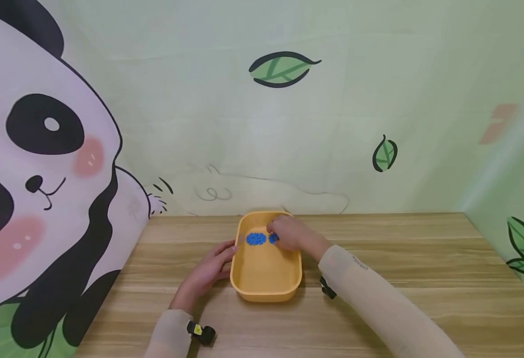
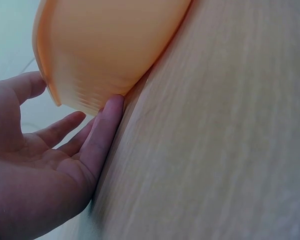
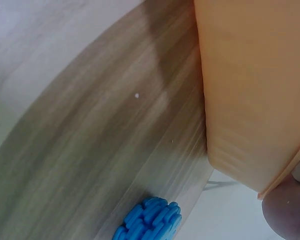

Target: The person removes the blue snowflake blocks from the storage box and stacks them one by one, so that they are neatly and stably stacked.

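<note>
A yellow plastic bin (image 1: 266,278) stands on the table at the head view's middle. Inside lies a blue knobbly oval piece (image 1: 256,239). My right hand (image 1: 289,232) reaches over the far right rim, its curled fingers at a second blue knobbly piece (image 1: 273,238), which they partly cover. My left hand (image 1: 210,266) touches the bin's left side; the left wrist view shows its fairly straight fingers (image 2: 107,125) against the outer wall (image 2: 105,50). Another blue knobbly piece (image 3: 150,220) appears outside the bin in the right wrist view; the head view does not show it.
The wood-grain table (image 1: 378,278) ends at a pale green wall (image 1: 199,124) close behind the bin. A painted panda (image 1: 60,189) covers the wall at left. Black wrist cameras (image 1: 206,334) sit at both cuffs.
</note>
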The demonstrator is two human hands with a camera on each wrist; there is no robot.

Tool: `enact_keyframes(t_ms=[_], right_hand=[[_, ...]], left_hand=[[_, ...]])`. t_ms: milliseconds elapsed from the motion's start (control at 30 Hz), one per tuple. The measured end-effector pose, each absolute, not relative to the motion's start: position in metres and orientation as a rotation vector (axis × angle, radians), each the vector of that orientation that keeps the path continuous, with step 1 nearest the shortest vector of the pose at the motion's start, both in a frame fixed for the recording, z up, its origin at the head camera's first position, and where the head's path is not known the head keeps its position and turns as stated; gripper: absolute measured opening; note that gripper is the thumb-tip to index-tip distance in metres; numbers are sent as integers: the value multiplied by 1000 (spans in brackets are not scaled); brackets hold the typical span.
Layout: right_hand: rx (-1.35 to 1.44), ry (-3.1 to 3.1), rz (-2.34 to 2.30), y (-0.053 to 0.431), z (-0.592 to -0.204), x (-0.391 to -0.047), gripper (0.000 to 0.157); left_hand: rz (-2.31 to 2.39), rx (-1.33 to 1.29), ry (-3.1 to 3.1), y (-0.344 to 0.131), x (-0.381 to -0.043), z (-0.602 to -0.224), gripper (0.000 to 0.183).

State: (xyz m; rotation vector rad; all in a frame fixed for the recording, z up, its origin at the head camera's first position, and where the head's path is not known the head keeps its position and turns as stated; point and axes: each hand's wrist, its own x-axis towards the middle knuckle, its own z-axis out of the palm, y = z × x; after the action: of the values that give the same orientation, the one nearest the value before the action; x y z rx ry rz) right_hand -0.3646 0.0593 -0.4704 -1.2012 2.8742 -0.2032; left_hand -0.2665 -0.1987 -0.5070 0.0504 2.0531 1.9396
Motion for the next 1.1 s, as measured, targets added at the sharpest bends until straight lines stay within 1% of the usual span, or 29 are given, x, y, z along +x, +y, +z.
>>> enact_keyframes(t_ms=[300,533,833,1100], right_hand=[[-1217,2849,-217,61,-463,-361,25],[-1228,2828,-170,60,-461,-360,21],[-1196,2841,-163,58,-457,-357,28],[-1189,2829,-163,60,-458,-357,22]], left_hand=[[1949,65,2031,-199,-267,-507,62],[1940,62,2043,-199,-266,-507,61],[1946,55,2045,-200,-267,-505,60],[1941,75,2040,-201,-266,-506,62]])
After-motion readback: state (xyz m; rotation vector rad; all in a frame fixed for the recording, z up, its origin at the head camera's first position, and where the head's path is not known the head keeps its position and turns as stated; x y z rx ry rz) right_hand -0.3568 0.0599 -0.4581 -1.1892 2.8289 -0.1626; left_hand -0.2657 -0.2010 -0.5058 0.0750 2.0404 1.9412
